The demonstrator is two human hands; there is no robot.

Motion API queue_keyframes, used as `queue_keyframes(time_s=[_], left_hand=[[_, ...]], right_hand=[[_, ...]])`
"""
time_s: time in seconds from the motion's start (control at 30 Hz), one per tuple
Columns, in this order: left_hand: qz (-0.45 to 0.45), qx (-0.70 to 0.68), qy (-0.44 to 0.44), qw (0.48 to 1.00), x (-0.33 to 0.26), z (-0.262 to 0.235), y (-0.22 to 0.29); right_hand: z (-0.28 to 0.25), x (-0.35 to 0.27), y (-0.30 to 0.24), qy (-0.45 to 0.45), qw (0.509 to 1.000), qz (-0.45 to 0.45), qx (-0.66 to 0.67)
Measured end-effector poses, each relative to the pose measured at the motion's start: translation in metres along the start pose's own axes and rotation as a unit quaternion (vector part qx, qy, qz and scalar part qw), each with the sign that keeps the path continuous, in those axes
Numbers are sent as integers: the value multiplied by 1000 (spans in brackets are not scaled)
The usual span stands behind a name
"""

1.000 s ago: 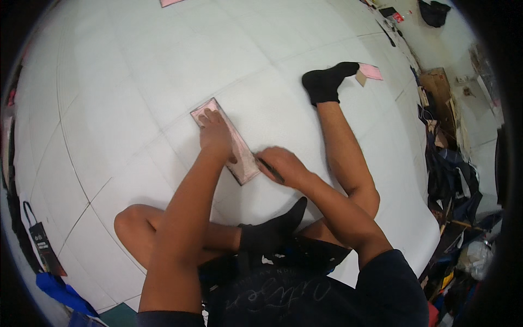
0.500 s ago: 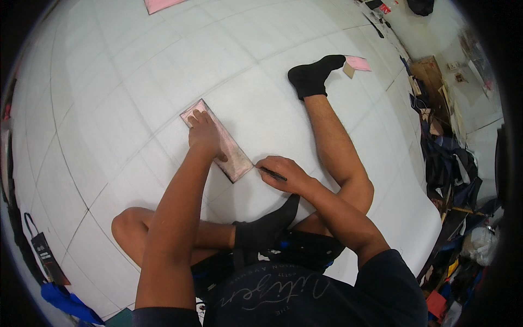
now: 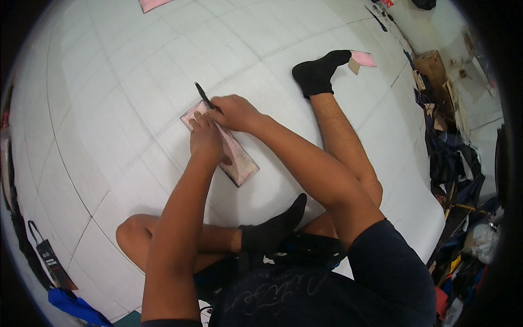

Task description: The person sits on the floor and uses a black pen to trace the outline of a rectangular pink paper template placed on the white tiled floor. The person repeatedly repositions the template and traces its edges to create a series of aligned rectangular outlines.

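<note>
A long pink rectangular template [image 3: 243, 168] with dark edges lies slantwise on a wide white sheet [image 3: 136, 71]. My left hand [image 3: 206, 140] presses down on it, fingers spread over its far part and thumb towards the near part. Beside those fingertips, at the template's far right edge, is my right hand [image 3: 238, 113]. Its closed fingers grip a black pen [image 3: 202, 92], whose upper end points up and to the left. The pen's lower end is hidden by the hand, so I cannot tell whether it touches the sheet.
My socked foot [image 3: 315, 76] rests at the right, by a small pink piece [image 3: 364, 58] and a tan piece [image 3: 354, 66]. Another pink piece [image 3: 155, 4] lies at the far edge. Piled cloth [image 3: 449, 163] and cardboard [image 3: 430, 66] line the right; a blue cloth [image 3: 76, 306] lies near left.
My right hand has moved with the pen from the template's near right corner up to its far end, and the pen is tilted differently. My left hand still presses the template.
</note>
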State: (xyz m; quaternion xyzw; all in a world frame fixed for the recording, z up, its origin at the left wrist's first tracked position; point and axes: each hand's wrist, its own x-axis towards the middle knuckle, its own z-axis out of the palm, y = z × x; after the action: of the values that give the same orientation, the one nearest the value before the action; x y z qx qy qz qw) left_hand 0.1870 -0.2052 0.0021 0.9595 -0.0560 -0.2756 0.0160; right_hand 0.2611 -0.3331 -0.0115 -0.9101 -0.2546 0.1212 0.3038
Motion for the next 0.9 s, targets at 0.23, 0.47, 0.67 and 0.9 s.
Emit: queue_keyframes(time_s=[0.23, 0.47, 0.67, 0.9], left_hand=[[-7, -48, 7, 999, -4, -1, -2], [0, -25, 13, 1000, -3, -4, 3], [-8, -43, -5, 999, -3, -5, -3], [3, -45, 6, 999, -3, -1, -4]], right_hand=[[8, 8, -2, 150, 976, -36, 157], [-4, -160, -22, 42, 957, 216, 189], [45, -221, -40, 69, 956, 182, 221], [54, -222, -41, 107, 966, 133, 194]])
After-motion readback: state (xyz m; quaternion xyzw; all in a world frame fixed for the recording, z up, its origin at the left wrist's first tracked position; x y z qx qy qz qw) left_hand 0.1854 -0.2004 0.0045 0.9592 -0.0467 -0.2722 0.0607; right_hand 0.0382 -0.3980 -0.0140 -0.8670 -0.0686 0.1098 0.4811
